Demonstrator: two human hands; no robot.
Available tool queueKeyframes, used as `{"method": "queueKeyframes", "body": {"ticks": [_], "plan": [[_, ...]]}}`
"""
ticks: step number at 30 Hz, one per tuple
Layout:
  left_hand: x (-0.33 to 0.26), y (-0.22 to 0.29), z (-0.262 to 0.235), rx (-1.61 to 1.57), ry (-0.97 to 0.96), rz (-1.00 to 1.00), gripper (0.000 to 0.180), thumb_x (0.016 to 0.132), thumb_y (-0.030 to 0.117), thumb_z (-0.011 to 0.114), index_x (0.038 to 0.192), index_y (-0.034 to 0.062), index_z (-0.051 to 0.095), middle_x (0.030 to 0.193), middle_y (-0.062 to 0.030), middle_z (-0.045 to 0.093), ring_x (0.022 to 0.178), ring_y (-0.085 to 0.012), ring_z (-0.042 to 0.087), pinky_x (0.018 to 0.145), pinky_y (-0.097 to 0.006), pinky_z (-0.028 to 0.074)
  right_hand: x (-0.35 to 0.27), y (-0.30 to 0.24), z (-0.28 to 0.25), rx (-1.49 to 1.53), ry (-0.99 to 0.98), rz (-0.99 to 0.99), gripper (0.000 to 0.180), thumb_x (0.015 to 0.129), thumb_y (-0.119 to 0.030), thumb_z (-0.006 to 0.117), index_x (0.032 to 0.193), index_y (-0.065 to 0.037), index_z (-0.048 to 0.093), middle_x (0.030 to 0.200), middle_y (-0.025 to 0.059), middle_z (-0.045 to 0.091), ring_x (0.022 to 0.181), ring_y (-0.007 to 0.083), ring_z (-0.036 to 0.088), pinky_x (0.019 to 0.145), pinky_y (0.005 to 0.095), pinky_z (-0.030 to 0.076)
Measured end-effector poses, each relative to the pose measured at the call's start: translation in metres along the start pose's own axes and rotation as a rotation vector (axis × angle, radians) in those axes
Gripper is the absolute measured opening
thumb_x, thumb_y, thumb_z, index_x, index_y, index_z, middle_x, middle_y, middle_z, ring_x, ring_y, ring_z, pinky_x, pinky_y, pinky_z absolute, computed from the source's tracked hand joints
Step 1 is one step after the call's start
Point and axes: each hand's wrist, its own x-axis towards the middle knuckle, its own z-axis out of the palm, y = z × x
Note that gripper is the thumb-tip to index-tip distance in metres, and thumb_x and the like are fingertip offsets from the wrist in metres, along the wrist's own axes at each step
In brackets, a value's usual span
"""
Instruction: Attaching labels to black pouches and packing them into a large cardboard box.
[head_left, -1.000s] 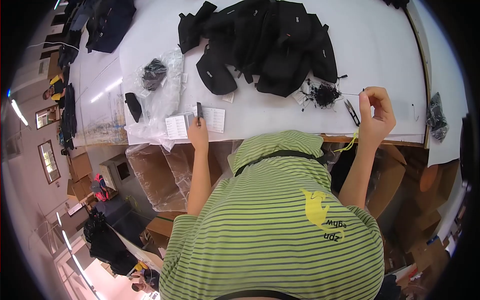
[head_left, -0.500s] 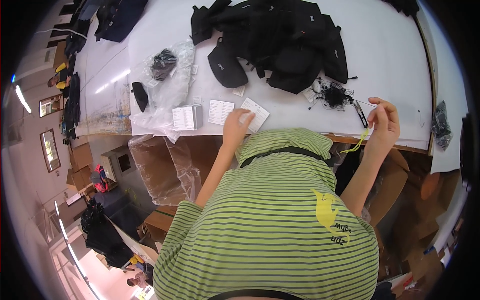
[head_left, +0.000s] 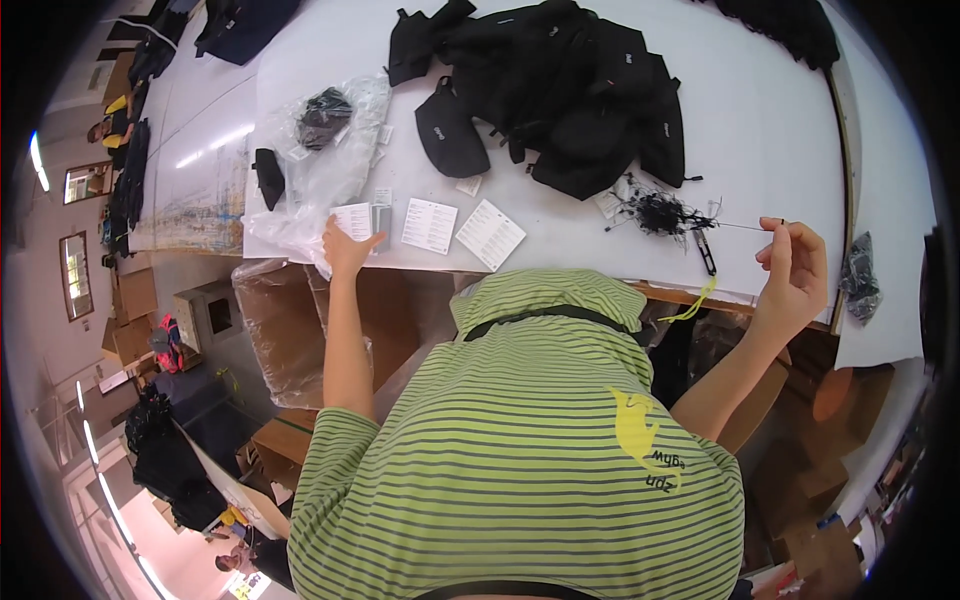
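Observation:
At the table's near edge, my left hand (head_left: 347,248) is at a stack of white printed cards (head_left: 380,218), its thumb spread apart from its fingers. The hand hides part of the stack. Two loose white cards, one flat card (head_left: 430,225) and one turned at an angle (head_left: 491,236), lie to its right. My right hand (head_left: 797,268) is closed, pinching the end of a thin black string (head_left: 742,226). That string stretches from a tangled heap of black strings (head_left: 662,212). Beside the heap lies a small black cutter (head_left: 706,252) with a yellow cord (head_left: 693,303).
Black bags (head_left: 560,95) are piled at the table's back. Clear plastic wrapping (head_left: 345,150) lies at the left, with a small black pouch (head_left: 268,178) beside it. A plastic-lined cardboard box (head_left: 290,335) stands below the edge. A dark wrapped packet (head_left: 859,268) lies far right.
My left hand has moved left from the angled loose card to the stack. My right hand has shifted slightly right and down, keeping the string pinched. The view has shifted a little.

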Motion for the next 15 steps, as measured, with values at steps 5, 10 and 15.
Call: {"method": "queueKeyframes", "body": {"ticks": [5,10,15], "plan": [[-0.001,0.016,0.0,0.11,-0.011,-0.056,0.125,0.047,0.053,0.084,0.144,0.0157,0.014,0.13,-0.0257,0.038,0.12,-0.0408,0.038,0.097,-0.054,0.03,-0.002,-0.007,0.001,-0.034,0.023,-0.096,0.004,0.083,-0.002,0.061,0.085,0.001,0.059,0.083,0.008,0.066,0.062,0.0076,0.054,0.061,0.0199,0.045],[0.008,0.012,0.014,0.145,-0.03,-0.058,0.13,0.049,0.048,0.085,0.146,0.0253,0.001,0.132,-0.0293,0.031,0.123,-0.043,0.033,0.099,-0.056,0.026,0.016,-0.022,0.0,-0.167,0.042,-0.19,0.003,0.081,-0.001,0.061,0.082,0.0,0.06,0.087,0.0069,0.066,0.064,0.0079,0.055,0.06,0.02,0.043],[0.008,0.013,0.013,0.123,-0.041,-0.091,0.128,0.05,0.04,0.084,0.146,0.0273,-0.001,0.133,-0.0298,0.03,0.124,-0.0436,0.032,0.099,-0.057,0.024,0.011,-0.022,-0.003,0.053,0.008,-0.275,0.003,0.08,0.002,0.059,0.081,-0.001,0.059,0.086,0.0062,0.065,0.063,0.0068,0.053,0.061,0.02,0.043]]}}
